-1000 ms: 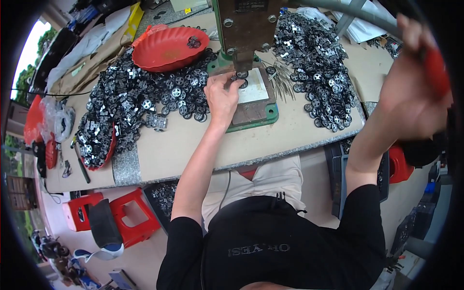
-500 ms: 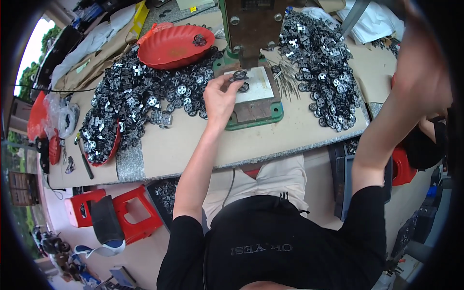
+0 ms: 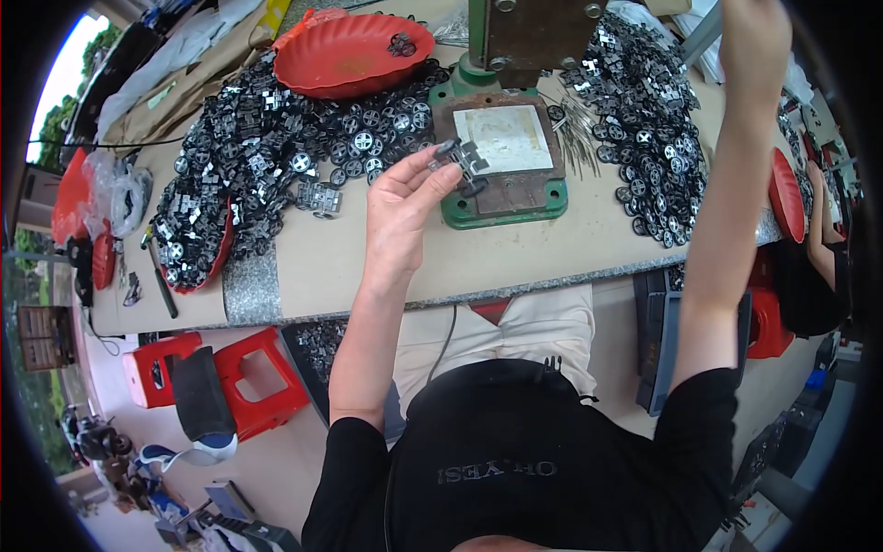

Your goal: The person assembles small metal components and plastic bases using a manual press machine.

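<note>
My left hand [image 3: 397,216] pinches a small toy-car chassis [image 3: 471,158], dark with wheels at its ends, between thumb and fingers. It holds the chassis tilted, just in front of the white plate [image 3: 526,129] on the green-based bench press [image 3: 506,213]. Nothing lies on the part of the plate that shows. At the upper right my right arm reaches up and away. My right hand [image 3: 759,37] is at the picture's top edge, its fingers hidden.
Left of the press spread piled chassis parts [image 3: 248,175] and loose black wheels [image 3: 372,143], behind them a red scalloped tray [image 3: 354,69]. More wheels [image 3: 653,175] and thin metal rods [image 3: 575,138] lie on the right. A red stool [image 3: 262,382] stands below the table.
My left hand has drawn the chassis off the press plate toward me and turned it. My right hand has shifted left along the upper edge. The whole view has also shifted.
</note>
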`<control>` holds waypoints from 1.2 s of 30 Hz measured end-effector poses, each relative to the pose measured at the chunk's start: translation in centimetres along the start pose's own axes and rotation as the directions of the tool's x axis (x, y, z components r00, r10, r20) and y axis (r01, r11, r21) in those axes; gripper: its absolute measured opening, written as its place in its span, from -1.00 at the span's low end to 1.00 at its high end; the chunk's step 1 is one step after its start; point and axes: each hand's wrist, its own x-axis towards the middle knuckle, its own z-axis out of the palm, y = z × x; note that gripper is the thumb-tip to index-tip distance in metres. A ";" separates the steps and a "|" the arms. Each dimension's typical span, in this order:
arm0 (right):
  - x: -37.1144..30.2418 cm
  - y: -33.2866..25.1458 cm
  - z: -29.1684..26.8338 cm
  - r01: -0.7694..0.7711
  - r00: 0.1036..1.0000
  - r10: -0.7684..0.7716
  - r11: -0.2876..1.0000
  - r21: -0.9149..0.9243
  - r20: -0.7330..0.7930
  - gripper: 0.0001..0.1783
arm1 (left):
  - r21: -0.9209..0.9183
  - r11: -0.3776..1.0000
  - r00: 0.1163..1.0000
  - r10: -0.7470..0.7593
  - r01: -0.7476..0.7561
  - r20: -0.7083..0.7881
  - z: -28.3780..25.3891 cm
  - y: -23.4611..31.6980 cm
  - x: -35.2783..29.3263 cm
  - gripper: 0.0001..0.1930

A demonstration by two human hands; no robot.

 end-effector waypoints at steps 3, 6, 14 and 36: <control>-12.1 0.8 1.2 -0.069 0.942 0.080 0.997 -0.044 0.325 -0.86 | -0.050 0.998 1.000 -0.027 0.027 -0.014 -1.0 0.1 -0.7 -0.63; -18.7 1.2 0.6 -0.321 0.801 0.341 0.938 -0.129 0.492 -0.90 | 0.020 1.000 1.000 -0.017 0.017 -0.025 -1.6 0.8 -0.6 -0.63; -22.7 3.3 -2.7 -0.503 0.756 0.553 0.833 -0.230 0.349 -0.89 | 0.749 0.637 0.709 0.613 -0.183 -0.348 -14.0 13.2 5.2 -0.47; -21.9 6.5 -3.4 -0.427 0.823 0.504 0.852 -0.302 0.260 -0.91 | -0.431 0.626 0.275 0.722 -0.650 0.635 8.0 5.4 -11.0 -0.82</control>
